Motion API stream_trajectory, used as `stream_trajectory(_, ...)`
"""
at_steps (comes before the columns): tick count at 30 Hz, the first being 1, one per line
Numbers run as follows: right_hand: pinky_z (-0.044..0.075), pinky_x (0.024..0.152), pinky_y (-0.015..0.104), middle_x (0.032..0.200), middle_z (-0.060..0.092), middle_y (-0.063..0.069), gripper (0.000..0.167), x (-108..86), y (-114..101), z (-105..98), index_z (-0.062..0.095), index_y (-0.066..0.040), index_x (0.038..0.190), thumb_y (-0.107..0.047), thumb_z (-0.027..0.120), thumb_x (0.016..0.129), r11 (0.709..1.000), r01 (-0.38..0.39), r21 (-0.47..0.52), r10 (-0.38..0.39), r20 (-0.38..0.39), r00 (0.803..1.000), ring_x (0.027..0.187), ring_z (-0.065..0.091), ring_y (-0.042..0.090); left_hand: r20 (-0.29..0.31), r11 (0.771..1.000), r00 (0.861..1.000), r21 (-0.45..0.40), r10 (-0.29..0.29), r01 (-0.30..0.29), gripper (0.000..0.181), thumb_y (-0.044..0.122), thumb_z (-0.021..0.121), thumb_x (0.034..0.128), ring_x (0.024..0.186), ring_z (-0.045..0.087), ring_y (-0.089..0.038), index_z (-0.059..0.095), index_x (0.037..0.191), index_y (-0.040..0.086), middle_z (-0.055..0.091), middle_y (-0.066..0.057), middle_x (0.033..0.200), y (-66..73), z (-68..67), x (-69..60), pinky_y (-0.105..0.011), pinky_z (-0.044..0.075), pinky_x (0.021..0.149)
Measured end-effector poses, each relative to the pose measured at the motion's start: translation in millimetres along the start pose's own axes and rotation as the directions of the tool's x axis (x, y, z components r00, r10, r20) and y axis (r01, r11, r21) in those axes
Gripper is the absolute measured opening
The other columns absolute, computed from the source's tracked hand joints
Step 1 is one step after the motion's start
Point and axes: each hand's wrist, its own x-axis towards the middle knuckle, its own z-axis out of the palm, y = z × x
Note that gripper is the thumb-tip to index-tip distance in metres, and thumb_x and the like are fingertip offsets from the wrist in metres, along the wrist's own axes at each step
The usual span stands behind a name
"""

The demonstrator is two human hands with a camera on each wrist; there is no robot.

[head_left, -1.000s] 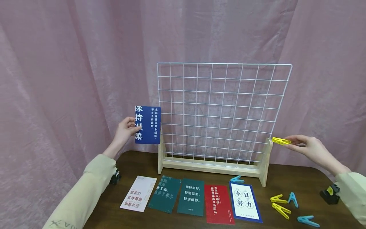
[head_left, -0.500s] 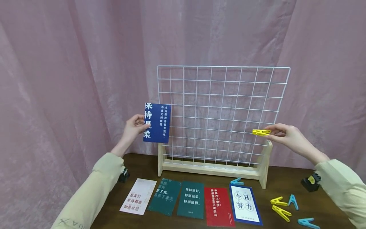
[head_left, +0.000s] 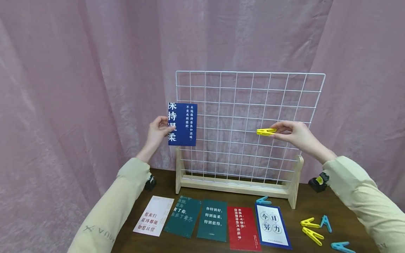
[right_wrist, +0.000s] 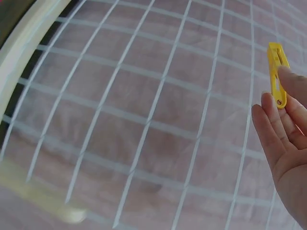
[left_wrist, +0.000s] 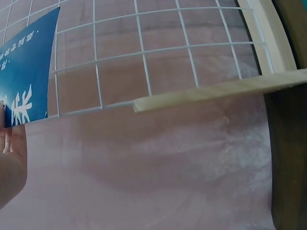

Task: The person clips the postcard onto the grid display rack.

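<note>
My left hand (head_left: 158,130) pinches a blue card (head_left: 185,124) with white writing by its left edge. The card hangs upright in front of the left side of a white wire grid (head_left: 235,103); whether it touches the wires I cannot tell. In the left wrist view, part of the blue card (left_wrist: 36,62) shows at the left edge. A yellow clothespin (head_left: 265,131) is held between thumb and fingers of my right hand (head_left: 292,133), before the grid's right half. The right wrist view has the same yellow clothespin (right_wrist: 277,76) at the fingertips.
A wooden stand (head_left: 234,186) carries the grid on a dark table (head_left: 164,181). In front lie a pale card (head_left: 153,216), two green cards (head_left: 212,221), a red card (head_left: 243,228) and a blue-bordered card (head_left: 273,226). Yellow clothespins (head_left: 312,235) and blue clothespins (head_left: 342,246) lie at right.
My left hand has carried the blue card right and upward, so it now overlaps the grid's left side. My right hand has brought the yellow clothespin left and up, in front of the grid.
</note>
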Motion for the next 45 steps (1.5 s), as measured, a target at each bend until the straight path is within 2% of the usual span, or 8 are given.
stream_trajectory(5,0.047,0.066,0.022,0.092,0.063,0.01,0.03,22.2,-16.3,6.6,0.061,0.0,0.107,-0.018,0.067,0.084,1.0,0.011,0.021,-0.012,0.013,1.0,0.081,0.059,0.022,-0.038,0.999,0.999,-0.02,0.026,-0.027,0.033,-0.011,0.066,0.0761,0.063,0.055,-0.004,0.049,0.105,-0.011,0.054,-0.007,0.082,4.5,9.5,7.6,-0.019,0.048,0.058)
stream_trajectory(12,0.046,0.065,0.021,0.09,0.064,0.008,0.027,54.7,-37.6,15.5,0.063,-0.002,0.104,-0.016,0.069,0.081,0.998,0.035,0.06,-0.034,-0.031,0.999,0.079,0.059,0.018,-0.089,0.998,0.995,-0.046,0.033,-0.037,0.03,-0.015,0.065,0.0748,0.059,0.054,-0.004,0.05,0.101,-0.012,0.054,-0.006,0.077,9.1,25.4,15.4,-0.018,0.047,0.055)
stream_trajectory(22,0.046,0.064,0.02,0.09,0.064,0.01,0.027,96.8,-71.2,24.2,0.063,0.001,0.103,-0.01,0.071,0.079,0.994,0.045,0.099,-0.037,-0.075,0.996,0.079,0.059,0.019,-0.143,0.998,0.988,-0.04,0.049,-0.056,0.028,-0.013,0.065,0.075,0.061,0.051,-0.007,0.052,0.1,-0.011,0.053,-0.008,0.077,16.4,31.8,30.3,-0.018,0.045,0.056)
stream_trajectory(29,0.044,0.066,0.022,0.093,0.062,0.011,0.027,112.3,-76.4,29.1,0.063,0.001,0.104,-0.01,0.069,0.081,0.995,0.049,0.091,-0.039,-0.107,0.994,0.081,0.058,0.021,-0.157,0.999,0.986,0.02,0.054,-0.051,0.029,-0.01,0.067,0.075,0.068,0.051,-0.011,0.055,0.101,-0.01,0.056,-0.011,0.082,21.0,43.1,39.2,-0.021,0.046,0.063)
stream_trajectory(35,0.044,0.072,0.028,0.101,0.056,0.014,0.029,122.8,-85.2,31.6,0.06,0.003,0.11,-0.008,0.064,0.085,0.996,0.062,0.064,-0.052,-0.143,0.988,0.086,0.055,0.022,-0.167,0.998,0.983,0.007,0.07,-0.07,0.028,-0.009,0.068,0.0745,0.069,0.05,-0.011,0.056,0.1,-0.009,0.056,-0.011,0.082,26.5,50.8,46.7,-0.022,0.045,0.065)
stream_trajectory(41,0.045,0.072,0.027,0.098,0.061,0.016,0.03,139.1,-96.1,34.5,0.058,0.005,0.109,-0.008,0.066,0.083,0.996,0.037,0.085,-0.021,-0.182,0.983,0.084,0.058,0.022,-0.186,0.997,0.98,0.001,0.07,-0.071,0.028,-0.01,0.069,0.0732,0.066,0.05,-0.011,0.056,0.098,-0.01,0.055,-0.01,0.079,28.8,56.0,49.7,-0.021,0.044,0.064)
stream_trajectory(45,0.046,0.071,0.028,0.094,0.063,0.016,0.026,149.4,-102.5,35.1,0.062,0.004,0.104,-0.008,0.067,0.082,0.998,0.046,0.049,-0.035,-0.211,0.977,0.081,0.059,0.022,-0.182,0.998,0.981,0.012,0.07,-0.069,0.029,-0.01,0.069,0.0732,0.067,0.05,-0.011,0.056,0.099,-0.01,0.057,-0.012,0.08,30.5,60.5,50.2,-0.022,0.045,0.066)
